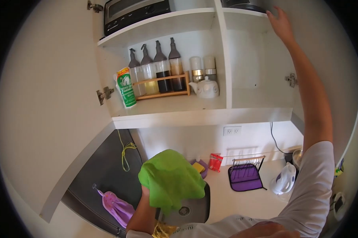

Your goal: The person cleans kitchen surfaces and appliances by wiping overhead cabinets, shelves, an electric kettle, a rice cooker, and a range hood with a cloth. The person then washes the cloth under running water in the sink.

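A bright green cloth is draped over my left hand, which holds it above the sink. Most of that hand's fingers are hidden by the cloth. High at the right, my right hand reaches up to the upper shelf of the open cabinet. Its fingers are apart, near the rim of a dark round item on that shelf; whether they touch it I cannot tell.
Open cabinet doors flank me. The lower shelf holds a bottle rack, a green-white pouch and a white teapot. A toaster oven sits above. On the counter are a purple mat and a white kettle.
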{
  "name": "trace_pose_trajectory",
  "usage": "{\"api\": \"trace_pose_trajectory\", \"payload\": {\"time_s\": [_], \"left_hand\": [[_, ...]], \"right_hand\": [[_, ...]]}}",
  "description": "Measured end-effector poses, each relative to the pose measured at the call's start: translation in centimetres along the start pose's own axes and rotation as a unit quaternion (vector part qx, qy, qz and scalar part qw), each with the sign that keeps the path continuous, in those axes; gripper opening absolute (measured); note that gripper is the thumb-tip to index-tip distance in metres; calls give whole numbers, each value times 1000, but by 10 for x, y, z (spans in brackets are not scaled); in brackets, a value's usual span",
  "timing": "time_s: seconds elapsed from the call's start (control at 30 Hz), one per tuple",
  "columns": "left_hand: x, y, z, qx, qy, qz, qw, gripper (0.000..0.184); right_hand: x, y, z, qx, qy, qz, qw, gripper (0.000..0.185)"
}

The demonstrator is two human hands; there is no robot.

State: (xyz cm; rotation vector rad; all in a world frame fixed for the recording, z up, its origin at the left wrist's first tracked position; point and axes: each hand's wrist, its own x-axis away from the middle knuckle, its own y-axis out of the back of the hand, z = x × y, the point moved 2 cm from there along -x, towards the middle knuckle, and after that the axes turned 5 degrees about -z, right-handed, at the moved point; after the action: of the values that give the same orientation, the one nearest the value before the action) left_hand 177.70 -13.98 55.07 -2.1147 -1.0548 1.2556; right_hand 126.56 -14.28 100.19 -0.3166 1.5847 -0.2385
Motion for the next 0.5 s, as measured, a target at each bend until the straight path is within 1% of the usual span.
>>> {"api": "trace_pose_trajectory", "payload": {"time_s": [0.03, 0.13, 0.2, 0.27, 0.33, 0.37, 0.47, 0.5], "left_hand": [[-8, -6, 6, -8, -1, 16, 1000, 49], [-17, -7, 22, -22, 2, 26, 999, 52], [-18, -13, 27, -80, -17, 28, 996, 54], [-12, -20, 30, -97, -19, -3, 995, 56], [-5, -17, 31, -74, -3, -61, 995, 57], [0, -6, 30, -62, -6, -107, 992, 57], [17, 18, 24, -115, -62, -132, 983, 55], [24, 29, 22, -155, -85, -130, 976, 54]], "right_hand": [[-11, -10, -11, -34, -34, 8, 999, 57], [-41, -35, -19, -125, -143, 36, 981, 66], [-62, -49, -25, -144, -180, 66, 971, 64], [-75, -62, -32, -158, -201, 108, 961, 62], [-81, -69, -33, -169, -212, 149, 951, 60], [-84, -71, -31, -175, -214, 164, 947, 59], [-79, -72, -24, -188, -225, 197, 936, 56], [-74, -72, -22, -191, -230, 199, 933, 56]]}}
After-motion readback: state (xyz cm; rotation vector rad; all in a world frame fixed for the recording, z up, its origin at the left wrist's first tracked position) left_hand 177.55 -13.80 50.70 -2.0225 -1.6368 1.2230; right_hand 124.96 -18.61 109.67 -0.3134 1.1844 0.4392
